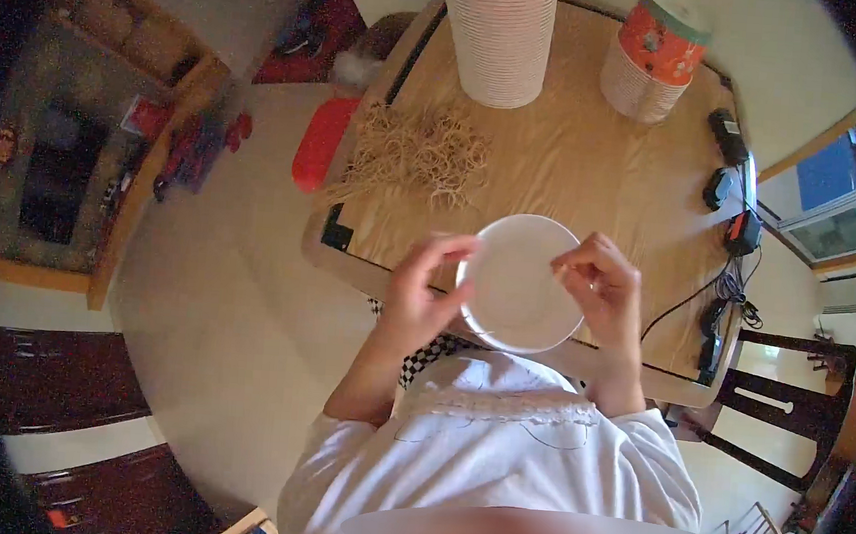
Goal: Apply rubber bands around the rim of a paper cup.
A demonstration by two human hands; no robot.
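Observation:
A round white tub (516, 288) with its open mouth facing up stands at the table's near edge, in front of my body. My left hand (424, 292) curves around its left rim, with thumb and fingers spaced apart and their tips against the rim. Over the right rim, my right hand (602, 289) is closed in a pinch. Whatever sits between those fingertips is too small to make out. Beyond the tub, to the left, lies a tangled heap of tan twine pieces (426, 158).
A tall stack of white tubs (503, 44) rises at the table's far side. Farther right, an orange patterned tub (662, 40) tops a shorter stack. Black adapters and cables (738, 234) line the right edge. A red stool (325, 146) and a dark chair (785, 406) flank the table.

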